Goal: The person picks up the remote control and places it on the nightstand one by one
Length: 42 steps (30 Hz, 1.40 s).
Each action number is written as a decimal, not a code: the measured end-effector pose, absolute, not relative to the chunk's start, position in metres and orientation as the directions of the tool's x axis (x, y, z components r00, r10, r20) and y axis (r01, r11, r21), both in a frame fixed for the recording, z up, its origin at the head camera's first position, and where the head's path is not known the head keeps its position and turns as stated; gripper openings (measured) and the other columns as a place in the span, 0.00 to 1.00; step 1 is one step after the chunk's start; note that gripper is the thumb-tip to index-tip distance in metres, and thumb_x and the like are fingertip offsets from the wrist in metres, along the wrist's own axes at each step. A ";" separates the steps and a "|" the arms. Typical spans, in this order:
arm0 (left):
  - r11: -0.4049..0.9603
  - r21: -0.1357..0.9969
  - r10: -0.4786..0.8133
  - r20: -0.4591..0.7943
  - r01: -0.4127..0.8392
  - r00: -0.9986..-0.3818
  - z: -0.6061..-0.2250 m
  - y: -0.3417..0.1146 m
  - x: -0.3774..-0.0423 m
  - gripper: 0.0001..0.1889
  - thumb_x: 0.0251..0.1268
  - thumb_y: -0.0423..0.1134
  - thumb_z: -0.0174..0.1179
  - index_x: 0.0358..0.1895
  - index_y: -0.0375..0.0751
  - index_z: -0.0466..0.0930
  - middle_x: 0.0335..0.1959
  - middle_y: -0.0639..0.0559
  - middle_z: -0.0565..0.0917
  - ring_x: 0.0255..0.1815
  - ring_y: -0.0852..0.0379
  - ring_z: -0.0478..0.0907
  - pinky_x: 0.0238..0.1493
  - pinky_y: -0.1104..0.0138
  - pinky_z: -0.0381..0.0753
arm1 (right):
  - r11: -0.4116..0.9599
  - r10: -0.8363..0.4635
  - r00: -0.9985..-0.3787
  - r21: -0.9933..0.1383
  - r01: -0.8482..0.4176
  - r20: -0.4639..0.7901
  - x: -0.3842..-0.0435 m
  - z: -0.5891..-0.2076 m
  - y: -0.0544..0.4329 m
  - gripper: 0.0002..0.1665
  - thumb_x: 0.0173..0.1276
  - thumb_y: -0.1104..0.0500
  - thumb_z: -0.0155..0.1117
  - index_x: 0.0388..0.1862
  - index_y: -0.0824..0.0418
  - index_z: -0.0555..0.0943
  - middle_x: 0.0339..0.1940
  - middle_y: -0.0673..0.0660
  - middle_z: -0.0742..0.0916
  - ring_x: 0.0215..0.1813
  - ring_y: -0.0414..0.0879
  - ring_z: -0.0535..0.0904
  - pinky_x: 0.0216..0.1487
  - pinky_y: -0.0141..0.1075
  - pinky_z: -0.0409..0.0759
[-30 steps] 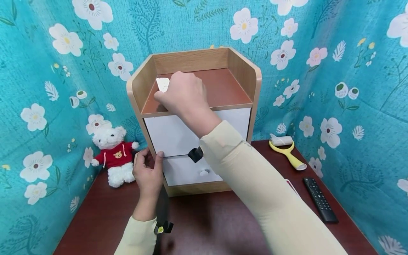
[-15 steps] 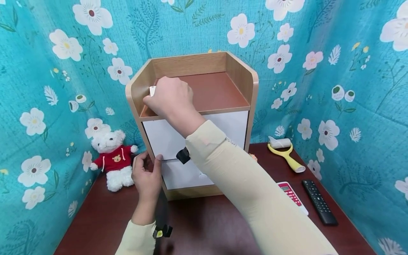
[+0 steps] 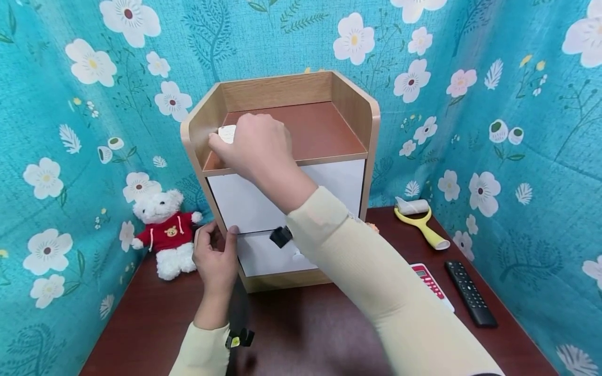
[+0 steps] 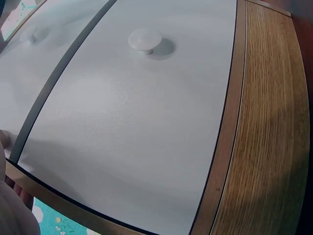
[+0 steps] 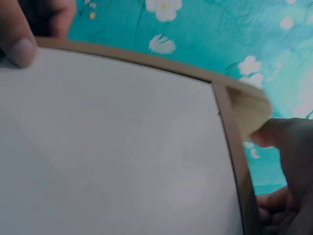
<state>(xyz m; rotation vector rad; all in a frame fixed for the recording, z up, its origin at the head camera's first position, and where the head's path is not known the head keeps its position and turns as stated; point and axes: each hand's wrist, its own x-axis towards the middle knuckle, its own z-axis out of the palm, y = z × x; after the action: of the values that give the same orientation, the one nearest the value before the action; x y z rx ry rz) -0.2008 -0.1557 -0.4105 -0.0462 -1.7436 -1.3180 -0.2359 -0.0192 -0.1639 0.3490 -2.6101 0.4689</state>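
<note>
A small wooden cabinet [image 3: 291, 282] with two white drawer fronts stands on the table. My left hand [image 3: 217, 261] grips its left side, thumb on the front edge near the gap between the drawers, fingers round the side panel. My right hand [image 3: 263, 143] is over the brown top shelf [image 3: 324, 125], near the left side wall, with its knuckles up. It holds a small white flat piece [image 3: 227, 133], mostly hidden behind the fingers; I cannot tell what kind it is. In the left wrist view the lower drawer shows a round white knob [image 4: 145, 40].
A white plush bear [image 3: 166, 230] in a red hoodie sits left of the cabinet. On the right lie a yellow-handled lint roller [image 3: 423, 224], a red and white calculator [image 3: 432, 284] and a black remote control [image 3: 470, 294]. Blue flowered cloth [image 3: 282, 42] hangs behind and at both sides.
My right hand has moved left across the shelf with the white piece, closer to the left wall and front edge. The calculator has come into view behind the sleeve. My left hand stays put.
</note>
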 end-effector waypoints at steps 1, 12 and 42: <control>0.426 0.740 -0.467 0.672 0.520 -0.575 -0.411 -0.155 -0.201 0.19 0.66 0.32 0.77 0.56 0.28 0.85 0.49 0.35 0.84 0.49 0.64 0.77 0.51 0.76 0.76 | 0.890 -0.178 -0.827 -0.272 -0.366 0.533 -0.231 -0.169 -0.014 0.33 0.80 0.29 0.50 0.26 0.51 0.79 0.26 0.49 0.81 0.29 0.44 0.78 0.28 0.36 0.76; 0.432 0.743 -0.486 0.669 0.511 -0.562 -0.414 -0.155 -0.199 0.18 0.67 0.31 0.76 0.57 0.28 0.85 0.48 0.34 0.84 0.47 0.64 0.76 0.47 0.76 0.77 | 0.521 -0.167 -0.306 -0.179 -0.834 0.937 -0.168 -0.244 0.055 0.19 0.71 0.51 0.71 0.48 0.66 0.87 0.32 0.56 0.86 0.33 0.45 0.82 0.37 0.36 0.83; 0.407 0.755 -0.475 0.655 0.513 -0.587 -0.417 -0.150 -0.200 0.22 0.70 0.36 0.75 0.58 0.25 0.81 0.47 0.55 0.81 0.46 0.62 0.76 0.46 0.75 0.78 | 0.732 0.366 -0.672 -0.645 -0.219 0.644 -0.134 -0.470 0.216 0.27 0.62 0.57 0.86 0.56 0.66 0.86 0.40 0.58 0.90 0.39 0.49 0.85 0.44 0.22 0.71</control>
<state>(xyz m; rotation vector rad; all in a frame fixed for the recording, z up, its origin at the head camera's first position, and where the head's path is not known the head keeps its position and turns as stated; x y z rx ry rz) -0.2001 -0.1500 -0.4169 -0.0335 -1.7407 -1.3434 -0.1337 0.2156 -0.4705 -0.1107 -2.1193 0.9182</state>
